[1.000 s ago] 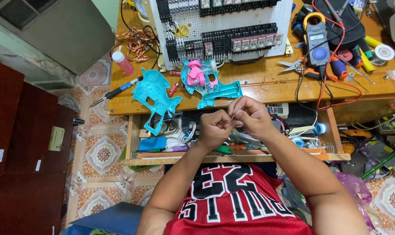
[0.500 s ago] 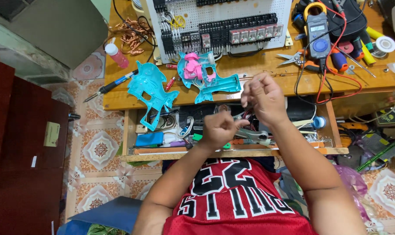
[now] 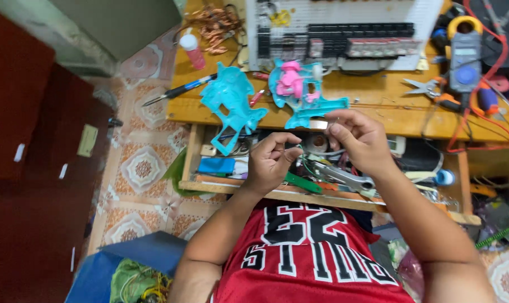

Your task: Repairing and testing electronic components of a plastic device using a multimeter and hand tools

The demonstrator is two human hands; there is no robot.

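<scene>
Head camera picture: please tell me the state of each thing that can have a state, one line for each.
left hand: fingers pinched on a thin wire
right hand: fingertips pinched, raised over the drawer
turquoise toy shell: taken apart, lying flat
toy half with pink part: open, insides showing
drawer: pulled out, full
pink bottle: capped, upright

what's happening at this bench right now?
A person in a red jersey sits at a wooden workbench, both hands raised over an open drawer full of tools. The left hand and right hand each pinch something thin, seemingly a fine wire strung between them; it is too small to make out clearly. On the bench lie two halves of a turquoise plastic toy shell, the other half showing pink inner parts, with a screwdriver beside them.
</scene>
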